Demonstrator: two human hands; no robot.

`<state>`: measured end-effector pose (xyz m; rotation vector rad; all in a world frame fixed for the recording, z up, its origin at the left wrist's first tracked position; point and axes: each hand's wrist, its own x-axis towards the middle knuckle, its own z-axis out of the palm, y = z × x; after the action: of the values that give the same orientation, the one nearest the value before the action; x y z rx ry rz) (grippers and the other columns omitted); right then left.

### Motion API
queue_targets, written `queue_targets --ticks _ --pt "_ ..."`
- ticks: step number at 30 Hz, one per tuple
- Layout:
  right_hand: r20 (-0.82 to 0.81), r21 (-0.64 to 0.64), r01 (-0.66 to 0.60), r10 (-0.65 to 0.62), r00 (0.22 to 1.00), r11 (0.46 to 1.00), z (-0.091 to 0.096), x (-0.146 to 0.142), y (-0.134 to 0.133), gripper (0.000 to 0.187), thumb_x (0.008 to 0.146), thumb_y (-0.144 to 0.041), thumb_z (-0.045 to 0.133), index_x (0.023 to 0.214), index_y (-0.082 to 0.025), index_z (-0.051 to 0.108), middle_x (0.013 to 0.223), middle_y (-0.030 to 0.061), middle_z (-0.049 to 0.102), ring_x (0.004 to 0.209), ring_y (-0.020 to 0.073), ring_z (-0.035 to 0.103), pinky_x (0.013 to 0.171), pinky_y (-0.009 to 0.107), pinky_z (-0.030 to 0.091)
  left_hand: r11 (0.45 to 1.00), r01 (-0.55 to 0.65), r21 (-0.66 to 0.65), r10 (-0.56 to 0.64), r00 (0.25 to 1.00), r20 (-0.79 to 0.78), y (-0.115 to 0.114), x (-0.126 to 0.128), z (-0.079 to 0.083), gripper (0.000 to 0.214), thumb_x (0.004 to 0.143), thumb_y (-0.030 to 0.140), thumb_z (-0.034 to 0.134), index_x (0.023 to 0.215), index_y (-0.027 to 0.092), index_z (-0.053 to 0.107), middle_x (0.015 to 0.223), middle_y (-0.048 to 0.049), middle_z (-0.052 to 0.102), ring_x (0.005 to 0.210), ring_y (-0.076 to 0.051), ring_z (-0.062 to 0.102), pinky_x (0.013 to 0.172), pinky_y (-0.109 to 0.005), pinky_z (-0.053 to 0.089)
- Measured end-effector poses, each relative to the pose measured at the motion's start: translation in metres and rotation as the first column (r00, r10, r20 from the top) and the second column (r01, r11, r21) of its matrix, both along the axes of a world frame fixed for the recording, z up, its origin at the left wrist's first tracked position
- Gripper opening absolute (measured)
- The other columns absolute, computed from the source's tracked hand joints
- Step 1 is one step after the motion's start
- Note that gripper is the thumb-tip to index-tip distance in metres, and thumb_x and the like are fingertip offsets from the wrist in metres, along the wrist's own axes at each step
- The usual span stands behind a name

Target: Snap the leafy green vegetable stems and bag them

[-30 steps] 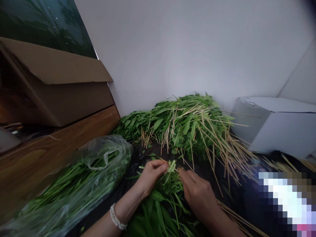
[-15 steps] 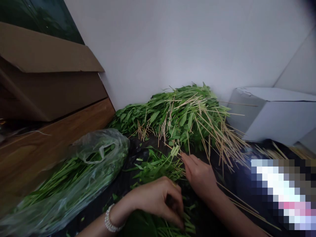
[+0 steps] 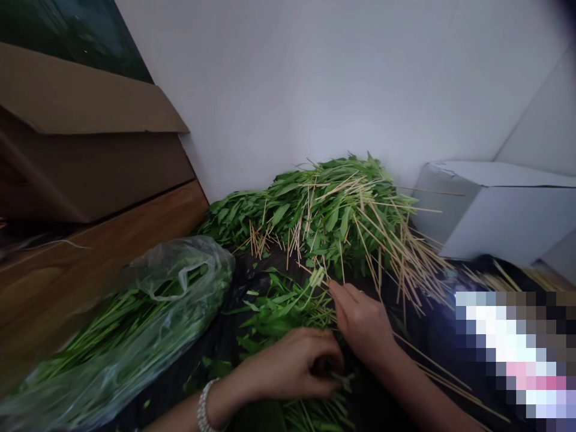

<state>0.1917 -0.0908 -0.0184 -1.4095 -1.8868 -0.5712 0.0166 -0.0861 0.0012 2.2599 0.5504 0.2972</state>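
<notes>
My right hand [image 3: 362, 318] is closed around a thin bamboo skewer [image 3: 305, 267] pointing up and left. Pale green stem pieces [image 3: 317, 277] sit on the skewer just past my fingertips. Lower and to the left, my left hand [image 3: 306, 363], with a beaded bracelet at the wrist, has its fingers curled together. A short green stem [image 3: 345, 381] pokes out by its fingertips. Under that hand lie loose leafy greens [image 3: 310, 414], partly hidden by it. A further small heap of leafy greens [image 3: 279, 306] lies just beyond, on black plastic sheeting [image 3: 175, 384].
Against the white wall rises a large pile of greens [image 3: 288, 210] with many bamboo skewers [image 3: 405, 258] jutting out. A clear plastic bag [image 3: 218, 270] of long greens lies at left, below a cardboard box [image 3: 112, 168]. At right stands a white box [image 3: 517, 222]; a blurred patch covers the lower right.
My left hand has risen slightly from the lower greens toward my right hand, and a stem now shows at its fingertips. My right hand keeps its hold on the skewer, almost still.
</notes>
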Motion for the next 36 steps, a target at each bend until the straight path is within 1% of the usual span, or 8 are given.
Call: queue_targets --ticks 6,10,17,21,23,25,28,36 --pt "0.001 -0.008 -0.014 0.014 1.0 1.0 0.001 0.001 0.001 0.03 0.094 -0.015 0.038 0.106 -0.013 0.066 0.072 0.0034 0.062 0.062 0.0126 0.058 0.058 0.022 0.041 0.953 -0.079 -0.293 0.096 0.994 0.046 0.016 -0.009 0.011 0.012 0.081 0.024 0.063 0.088 0.017 0.07 0.067 0.0015 0.06 0.056 -0.009 0.049 0.052 -0.019 0.036" --pt "0.005 -0.013 -0.001 0.001 1.0 1.0 0.0 0.001 0.001 0.03 0.094 -0.015 0.038 0.106 -0.013 0.066 0.072 0.0031 0.062 0.061 0.0131 0.057 0.057 0.023 0.04 0.963 0.004 -0.271 0.011 0.998 0.054 0.012 -0.006 0.003 0.015 0.08 0.03 0.067 0.085 0.017 0.073 0.065 0.001 0.058 0.057 -0.01 0.05 0.053 -0.019 0.037" --pt "0.005 -0.039 -0.012 0.013 1.0 0.999 -0.001 -0.001 0.0 0.03 0.094 -0.014 0.038 0.107 -0.013 0.066 0.072 0.0027 0.062 0.062 0.0133 0.058 0.058 0.023 0.04 0.993 0.115 0.016 -0.115 0.993 -0.001 0.001 0.002 -0.01 0.027 0.066 0.04 0.079 0.082 0.019 0.074 0.075 -0.0011 0.063 0.072 -0.014 0.055 0.063 -0.022 0.039" --pt "0.001 -0.049 -0.011 0.011 1.0 0.999 -0.001 0.0 0.0 0.031 0.094 -0.014 0.038 0.107 -0.014 0.066 0.073 0.0026 0.063 0.062 0.0136 0.058 0.059 0.024 0.04 0.979 0.111 -0.171 -0.102 0.993 0.059 0.004 0.001 -0.008 0.018 0.072 0.034 0.075 0.08 0.018 0.073 0.071 -0.0005 0.06 0.068 -0.012 0.053 0.061 -0.021 0.039" --pt "-0.004 -0.045 -0.008 0.008 1.0 0.999 -0.001 0.0 0.0 0.031 0.094 -0.014 0.037 0.107 -0.013 0.066 0.073 0.0029 0.063 0.063 0.0135 0.058 0.059 0.023 0.04 0.906 0.062 -0.419 -0.03 0.996 0.083 0.01 -0.004 -0.004 0.02 0.071 0.034 0.076 0.081 0.017 0.072 0.067 0.0007 0.059 0.058 -0.009 0.049 0.053 -0.02 0.037" --pt "-0.008 -0.034 -0.007 0.006 1.0 0.999 0.0 0.0 0.0 0.031 0.094 -0.014 0.037 0.106 -0.013 0.066 0.074 0.0033 0.064 0.062 0.0133 0.059 0.059 0.023 0.04 0.758 0.017 -0.652 0.054 0.994 0.09 0.02 -0.011 0.001 0.024 0.069 0.034 0.078 0.082 0.016 0.069 0.066 0.0005 0.062 0.052 -0.007 0.049 0.049 -0.018 0.036" --pt "-0.008 -0.021 -0.019 0.019 1.0 1.0 0.001 -0.001 0.0 0.032 0.094 -0.014 0.036 0.104 -0.013 0.066 0.074 0.0036 0.064 0.062 0.0134 0.059 0.058 0.023 0.041 0.573 0.023 -0.82 0.18 0.972 0.153 0.038 -0.025 0.01 0.032 0.063 0.035 0.083 0.083 0.015 0.067 0.071 -0.0037 0.07 0.052 -0.008 0.056 0.048 -0.017 0.04" --pt "-0.018 -0.011 -0.032 0.032 0.999 0.999 0.001 -0.001 0.0 0.032 0.095 -0.015 0.036 0.105 -0.013 0.066 0.076 0.0047 0.066 0.061 0.0141 0.061 0.056 0.024 0.043 0.496 -0.083 -0.864 0.552 0.799 0.24 0.081 -0.048 0.047 0.023 0.064 0.02 0.083 0.084 0.014 0.073 0.079 -0.0059 0.073 0.07 -0.011 0.065 0.06 -0.017 0.047"
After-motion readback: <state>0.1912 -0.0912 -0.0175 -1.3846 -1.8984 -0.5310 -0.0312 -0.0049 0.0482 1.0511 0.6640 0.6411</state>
